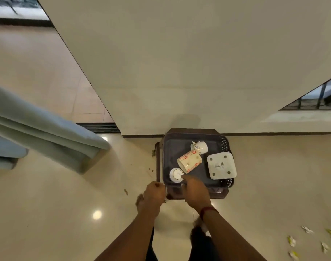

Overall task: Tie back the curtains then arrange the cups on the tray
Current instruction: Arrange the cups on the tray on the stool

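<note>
**Fig.** Head view, looking down on a dark tray [170, 153] set on a small brown tabletop [191, 131] that stands against a cream wall [179, 63].

**(a) Tray contents.** Far centre: small white cup [199, 146] w/ a printed pattern, lying on its side. Just near of it, touching or almost so: floral mug [189, 161], cream w/ red flowers, also on its side, mouth toward near-left. Near-left corner: upturned white cup [176, 174], base up, just beside the mug's mouth. Right side: square white plate [221, 165], face down, four feet showing, reaching over the tray's right rim.

**(b) Hands.** R hand [195, 192] lies over the tray's near rim, back toward the camera, fingers extended. One fingertip [183, 177] touches the upturned white cup at its near-right edge. Grip wide, closed round nothing. Red wrist thread [208, 209] on the R wrist. L hand [155, 192] is at the tabletop's near-left corner, just beside the tray. Its fingers are curled to a fist, so grip narrow. Cannot tell whether it holds the tray rim.

**(c) Surroundings.** Pale blue-grey curtain [48, 129] at far left, well apart from the tray, folds bunched together. Glossy cream floor [67, 204], w/ paper scraps [309, 240] at near right. Barred window [320, 97] at far right.
</note>
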